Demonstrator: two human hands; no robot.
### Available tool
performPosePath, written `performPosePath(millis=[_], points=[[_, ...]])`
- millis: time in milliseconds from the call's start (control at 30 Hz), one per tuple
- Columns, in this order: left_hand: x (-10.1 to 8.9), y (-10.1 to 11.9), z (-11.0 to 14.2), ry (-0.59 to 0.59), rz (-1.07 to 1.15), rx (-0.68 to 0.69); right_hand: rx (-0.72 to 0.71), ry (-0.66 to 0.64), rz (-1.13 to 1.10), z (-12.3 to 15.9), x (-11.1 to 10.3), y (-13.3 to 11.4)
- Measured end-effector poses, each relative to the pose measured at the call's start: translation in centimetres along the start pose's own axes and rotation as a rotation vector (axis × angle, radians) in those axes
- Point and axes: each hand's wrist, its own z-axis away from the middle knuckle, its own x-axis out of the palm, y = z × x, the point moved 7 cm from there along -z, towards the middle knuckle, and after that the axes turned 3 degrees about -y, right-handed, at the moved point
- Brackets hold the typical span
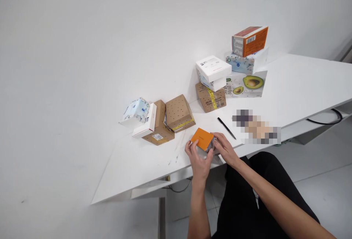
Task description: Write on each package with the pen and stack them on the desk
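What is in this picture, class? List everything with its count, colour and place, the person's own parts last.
orange box: one, orange top, front middle
pen: one, black, right of the orange box
cartons: three, brown, two left, one centre-right
flat boxes: two, white, one left, one centre-right
patterned packs: three, white and blue, one left, two right
avocado box: one, white and green, right
orange-and-red box: one, top of the right stack
pixelated patch: one, mixed, right of the pen; contents unclear
table: one, white, under the goods
wall: pale grey, behind
cables: black, below the tabletop, count unclear
floor: pale grey, lower right
left hand: one, bare, holding the orange box
right hand: one, bare, same box
legs: two, black trousers, below
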Motion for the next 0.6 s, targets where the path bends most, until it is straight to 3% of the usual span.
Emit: performPosePath(millis=[233,433,600], points=[[0.6,-0.9,0.1,-0.054,0.014,0.022,-0.147,0.051,0.036,1.0,-0.1,-1.0],[0.6,-1.2,-0.1,-0.095,0.001,-0.011,-0.292,-0.037,0.370,1.1,0.5,-3.6],[1.6,-2.5,1.0,-0.119,0.106,-0.071,-0.243,-0.049,0.542,0.5,1.7,-3.8]])
